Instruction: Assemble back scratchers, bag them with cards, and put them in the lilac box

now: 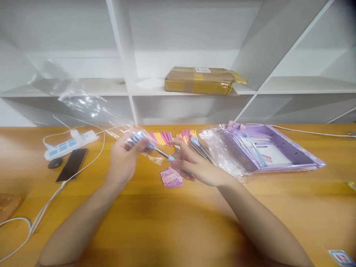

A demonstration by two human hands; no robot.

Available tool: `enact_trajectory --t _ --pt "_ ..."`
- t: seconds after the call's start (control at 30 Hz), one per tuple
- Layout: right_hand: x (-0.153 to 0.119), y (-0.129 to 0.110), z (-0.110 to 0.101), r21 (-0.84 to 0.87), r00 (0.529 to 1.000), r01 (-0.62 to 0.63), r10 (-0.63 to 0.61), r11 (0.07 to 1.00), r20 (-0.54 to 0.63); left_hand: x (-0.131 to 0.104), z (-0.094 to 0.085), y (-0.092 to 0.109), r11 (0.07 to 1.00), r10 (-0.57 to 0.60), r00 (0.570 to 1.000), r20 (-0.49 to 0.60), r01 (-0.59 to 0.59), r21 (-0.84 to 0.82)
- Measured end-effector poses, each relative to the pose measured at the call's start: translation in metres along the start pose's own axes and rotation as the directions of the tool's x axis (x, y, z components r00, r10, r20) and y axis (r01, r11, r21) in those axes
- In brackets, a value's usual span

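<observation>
My left hand grips a clear plastic bag together with the blue-handled end of a thin metal tool. My right hand pinches the other, blue-tipped end of that tool, held just above the wooden table. Between the hands, on the table, lies a small stack of pink and purple cards. Behind my right hand lie several more thin metal tools with coloured heads and a row of pink and yellow sticks.
A purple tray-like box with crumpled clear wrap sits at the right. At the left are a white power strip, a black phone, a small dark object and white cables. A taped brown parcel lies on the white shelf.
</observation>
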State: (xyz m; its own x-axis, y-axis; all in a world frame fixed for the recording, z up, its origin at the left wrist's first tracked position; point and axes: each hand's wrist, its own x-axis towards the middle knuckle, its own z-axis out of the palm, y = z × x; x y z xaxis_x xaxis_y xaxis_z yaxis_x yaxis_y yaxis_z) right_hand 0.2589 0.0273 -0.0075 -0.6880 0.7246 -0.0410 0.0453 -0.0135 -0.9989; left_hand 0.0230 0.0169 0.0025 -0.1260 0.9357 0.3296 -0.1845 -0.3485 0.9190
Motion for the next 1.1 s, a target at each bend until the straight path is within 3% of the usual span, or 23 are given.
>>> enact_trajectory --t 0.1,0.2,0.37,0.57,0.77,0.93,1.1 --pt "-0.001 -0.003 -0.002 -0.102 0.997 0.015 -0.022 0.995 -0.068 0.011 -0.007 0.015 0.995 0.087 0.993 -0.086 -0.09 -0.031" --pt "-0.003 -0.005 -0.001 -0.11 0.994 0.06 -0.069 0.992 -0.085 0.013 -0.008 0.018 0.993 0.106 0.989 -0.104 -0.111 -0.049" --pt "-0.005 -0.005 0.004 -0.081 0.991 0.118 -0.123 0.99 -0.055 0.0 0.005 0.002 0.999 0.015 1.0 -0.023 -0.016 -0.046" --pt "-0.007 -0.011 0.011 -0.056 0.997 0.044 -0.047 0.997 -0.058 -0.015 0.017 -0.019 0.989 -0.146 0.981 0.129 0.15 -0.014" --pt "-0.004 -0.012 0.002 -0.085 0.995 0.102 -0.103 0.991 -0.009 0.0 0.007 -0.011 0.996 -0.072 0.997 0.022 0.073 -0.046" --pt "0.001 -0.008 -0.003 -0.158 0.985 0.045 -0.07 0.986 -0.155 0.01 -0.001 -0.004 0.997 -0.03 1.0 0.005 0.031 -0.074" --pt "0.008 -0.003 -0.005 -0.235 0.943 0.175 -0.231 0.956 -0.238 -0.005 0.008 -0.008 0.988 -0.138 0.987 0.077 0.143 -0.056"
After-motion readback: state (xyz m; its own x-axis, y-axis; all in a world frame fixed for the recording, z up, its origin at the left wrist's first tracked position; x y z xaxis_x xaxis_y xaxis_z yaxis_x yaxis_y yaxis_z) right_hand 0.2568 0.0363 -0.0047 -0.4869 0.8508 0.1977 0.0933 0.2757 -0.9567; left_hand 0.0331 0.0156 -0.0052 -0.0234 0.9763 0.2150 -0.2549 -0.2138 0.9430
